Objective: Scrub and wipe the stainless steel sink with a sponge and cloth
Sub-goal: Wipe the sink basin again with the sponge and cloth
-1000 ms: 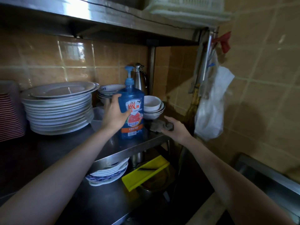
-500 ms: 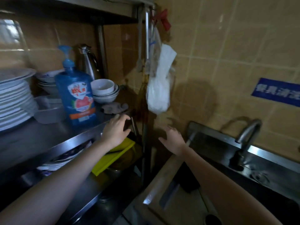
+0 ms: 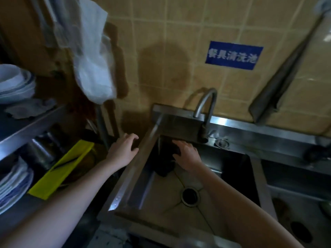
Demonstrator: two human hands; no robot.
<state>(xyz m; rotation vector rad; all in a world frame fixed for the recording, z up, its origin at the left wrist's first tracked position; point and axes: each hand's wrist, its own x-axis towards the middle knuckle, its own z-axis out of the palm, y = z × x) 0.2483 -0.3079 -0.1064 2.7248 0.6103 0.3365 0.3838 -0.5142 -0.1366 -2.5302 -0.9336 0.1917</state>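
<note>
Indoors, a person's right hand (image 3: 187, 155) gripped a dark cloth (image 3: 165, 162) with curled fingers in the steel sink's (image 3: 132, 169) back left corner, below the tap (image 3: 206, 108); the left hand (image 3: 123, 149) was held beside the sink's left rim, fingers loosely apart.

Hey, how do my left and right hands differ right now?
The left hand is outside the sink, beside its left rim, fingers spread, holding nothing. The right hand is down inside the basin, touching a dark cloth. Both are bare.
</note>
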